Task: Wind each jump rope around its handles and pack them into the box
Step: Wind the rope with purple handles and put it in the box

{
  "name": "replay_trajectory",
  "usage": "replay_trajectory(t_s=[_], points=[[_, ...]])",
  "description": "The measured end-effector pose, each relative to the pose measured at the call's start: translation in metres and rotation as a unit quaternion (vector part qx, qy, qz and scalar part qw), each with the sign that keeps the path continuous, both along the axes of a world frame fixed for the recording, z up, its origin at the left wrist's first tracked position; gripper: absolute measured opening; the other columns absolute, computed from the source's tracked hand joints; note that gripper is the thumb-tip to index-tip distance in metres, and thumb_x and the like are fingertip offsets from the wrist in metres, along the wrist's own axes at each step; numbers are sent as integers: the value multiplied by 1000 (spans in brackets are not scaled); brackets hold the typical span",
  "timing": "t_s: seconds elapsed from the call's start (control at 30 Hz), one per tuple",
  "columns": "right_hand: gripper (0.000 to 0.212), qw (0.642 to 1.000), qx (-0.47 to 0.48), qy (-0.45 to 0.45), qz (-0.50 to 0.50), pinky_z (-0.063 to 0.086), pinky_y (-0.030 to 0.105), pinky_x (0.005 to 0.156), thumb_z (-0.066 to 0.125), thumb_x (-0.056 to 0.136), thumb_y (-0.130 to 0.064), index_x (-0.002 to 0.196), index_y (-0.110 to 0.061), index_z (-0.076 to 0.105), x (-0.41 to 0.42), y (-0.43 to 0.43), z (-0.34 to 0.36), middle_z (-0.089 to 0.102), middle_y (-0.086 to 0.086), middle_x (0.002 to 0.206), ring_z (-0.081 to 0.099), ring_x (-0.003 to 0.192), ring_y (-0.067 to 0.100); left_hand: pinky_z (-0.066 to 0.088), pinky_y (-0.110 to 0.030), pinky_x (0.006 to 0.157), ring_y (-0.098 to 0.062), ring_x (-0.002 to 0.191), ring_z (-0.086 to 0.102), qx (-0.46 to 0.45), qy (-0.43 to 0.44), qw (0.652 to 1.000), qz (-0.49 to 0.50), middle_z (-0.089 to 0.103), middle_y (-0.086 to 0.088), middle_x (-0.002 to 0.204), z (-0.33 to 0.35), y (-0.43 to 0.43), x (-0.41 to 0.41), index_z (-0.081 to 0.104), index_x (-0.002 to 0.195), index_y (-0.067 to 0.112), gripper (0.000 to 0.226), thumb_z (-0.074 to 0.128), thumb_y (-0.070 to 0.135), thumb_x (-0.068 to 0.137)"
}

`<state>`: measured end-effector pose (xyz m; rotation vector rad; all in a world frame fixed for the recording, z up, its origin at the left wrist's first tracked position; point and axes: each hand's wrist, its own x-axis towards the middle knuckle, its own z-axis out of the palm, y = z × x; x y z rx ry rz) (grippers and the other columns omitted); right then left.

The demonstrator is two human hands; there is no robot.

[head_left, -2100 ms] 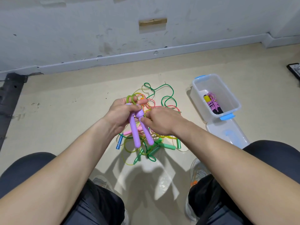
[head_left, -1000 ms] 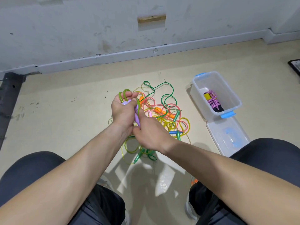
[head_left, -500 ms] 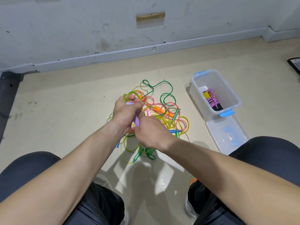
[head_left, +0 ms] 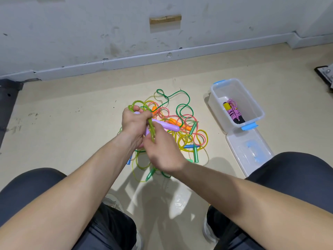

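- Centre of the frame: the left hand [head_left: 135,123] grips the purple handles [head_left: 167,126] and loops of green cord [head_left: 151,129].
- The right hand [head_left: 162,154], just below it, pinches that cord.
- The rope pile [head_left: 187,136] lies behind both hands.
- The box [head_left: 256,108] stands at right.

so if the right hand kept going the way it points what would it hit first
The right hand points up-left, so probably the green cord at the handles first, then the left hand. Depth is unclear.
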<state>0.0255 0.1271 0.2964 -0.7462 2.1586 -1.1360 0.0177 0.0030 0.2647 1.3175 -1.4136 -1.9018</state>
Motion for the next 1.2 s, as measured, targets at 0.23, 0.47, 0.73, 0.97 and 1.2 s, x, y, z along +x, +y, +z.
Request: replay_trajectory(t_s=[0.23, 0.47, 0.73, 0.97, 1.2], points=[[31, 984, 77, 157, 0, 46, 42, 77, 51, 96, -28, 123, -13, 46, 9, 4, -4, 67, 11, 104, 61, 99, 36, 48, -41, 68, -23, 64, 52, 3, 19, 998, 57, 49, -3, 79, 5, -4, -6, 42, 88, 19, 40, 67, -11, 79], [39, 993, 35, 112, 23, 49, 43, 81, 23, 94, -49, 100, -24, 52, 25, 3, -14, 71, 2, 84, 61, 93, 30, 48, -42, 67, -23, 54, 53, 41, 68, 994, 69, 54, -21, 90, 21, -15, -10, 40, 87, 17, 39, 62, -15, 81], [52, 948, 51, 238, 206, 46, 41, 73, 35, 106, -38, 155, -44, 18, -9, 19, -25, 71, 7, 109, 60, 95, 39, 63, -47, 69, -25, 60, 71, 168, 117, 978, 31, 66, -19, 63, 54, -27, 1, 47, 98, 0, 17, 57, -12, 91], [40, 964, 46, 185, 185, 41, 35, 59, 40, 92, -62, 83, -33, 66, -53, 33, -28, 61, -1, 65, 53, 63, 21, 63, -37, 68, -27, 77, 75, 247, 116, 952, -138, 60, -29, 98, 70, -22, 14, 51, 89, 0, 9, 50, -6, 97], [19, 957, 117, 142, 223, 39, 35, 59, 61, 81, -46, 63, -42, 64, -106, 38, -13, 51, 0, 59, 45, 58, 17, 62, -37, 70, -27, 69, 66, 184, 84, 918, -341, 56, -5, 79, 66, -13, 25, 54, 88, 12, 27, 59, -14, 80]])
